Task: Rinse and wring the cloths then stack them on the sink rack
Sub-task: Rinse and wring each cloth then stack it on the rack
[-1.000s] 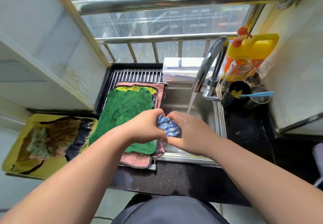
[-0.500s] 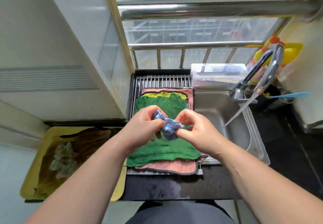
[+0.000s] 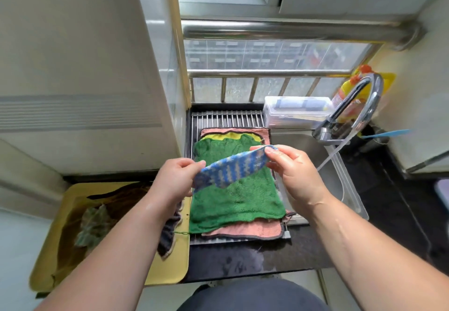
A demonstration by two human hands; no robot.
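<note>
A small blue cloth with pale zigzag stripes [image 3: 234,168] is stretched out between both hands above the rack. My left hand [image 3: 176,180] pinches its lower left end, my right hand [image 3: 292,169] pinches its upper right end. Under it a green cloth [image 3: 233,203] lies flat on top of a yellow cloth [image 3: 218,137] and a pink cloth [image 3: 245,230], all stacked on the metal sink rack [image 3: 226,118]. To the left, a yellow tray [image 3: 46,264] holds several crumpled dark and greenish cloths [image 3: 90,223].
The tap [image 3: 357,106] is running a thin stream into the steel sink [image 3: 340,184] on the right. A clear plastic box [image 3: 296,111] stands behind the sink, a yellow bottle [image 3: 357,92] and a dark cup with a blue brush [image 3: 386,133] beyond the tap. The black counter [image 3: 243,259] is wet in front.
The blue cloth was balled between both hands over the sink near the stream. It has moved left over the rack and been pulled open into a flat strip.
</note>
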